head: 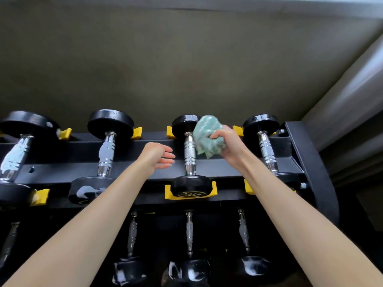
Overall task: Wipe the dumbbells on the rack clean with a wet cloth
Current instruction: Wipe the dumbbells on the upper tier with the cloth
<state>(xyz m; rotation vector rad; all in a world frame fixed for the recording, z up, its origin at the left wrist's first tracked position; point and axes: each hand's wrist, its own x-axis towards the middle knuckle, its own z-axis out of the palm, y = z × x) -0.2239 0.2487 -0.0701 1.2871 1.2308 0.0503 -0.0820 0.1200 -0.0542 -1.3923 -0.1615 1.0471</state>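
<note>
on the rack's [306,154] top tier, near its right end, the right hand [227,145] clutches a bunched green cloth [207,135] against a dumbbell [189,154]. the left hand [158,155] hovers beside its handle, fingers loosely spread, holding nothing.

Gym, weights corner. Black metal rack [308,156], two tiers. Dumbbells [110,123] lined up on both tiers: chrome knurled handles [190,151], black round heads [260,123]. Yellow cradles [169,194] hold heads on top tier. Sizes step down left to right there. Plain grey-brown wall [165,69] right behind rack.
</note>
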